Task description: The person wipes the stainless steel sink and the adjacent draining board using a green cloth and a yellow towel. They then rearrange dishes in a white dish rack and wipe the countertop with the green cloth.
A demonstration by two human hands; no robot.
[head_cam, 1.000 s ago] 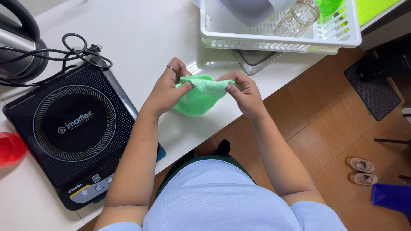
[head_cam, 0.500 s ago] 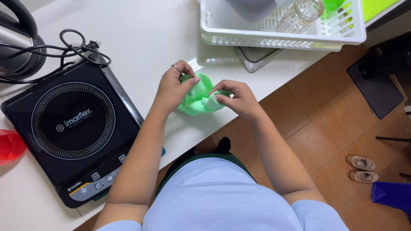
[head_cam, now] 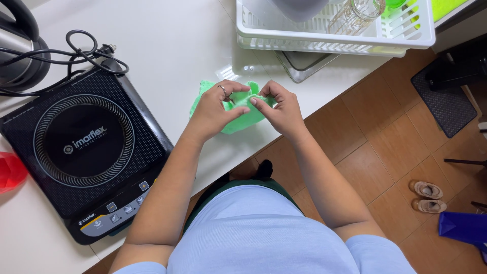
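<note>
From the head view, your left hand (head_cam: 215,109) and right hand (head_cam: 279,109) meet over a green cloth (head_cam: 238,119) lying bunched on the white counter (head_cam: 167,45), close to its front edge. Both hands are closed on the cloth: your left thumb and fingers pinch a fold at its upper middle, and your right fingertips grip the fold just beside them, so the two hands nearly touch. The cloth shows to the left of your left hand, between the hands, and below them; part of it is hidden under your palms.

To your left, just beside your left forearm, sits a black induction cooker (head_cam: 86,152), with a coiled black power cord (head_cam: 81,48) behind it and a kettle (head_cam: 20,50) at the far left. A red object (head_cam: 10,172) is cut off by the left border. Beyond the cloth stands a white dish rack (head_cam: 329,38) holding a clear glass (head_cam: 357,12). On the brown tiled floor (head_cam: 385,167) to your right lie a pair of slippers (head_cam: 428,198).
</note>
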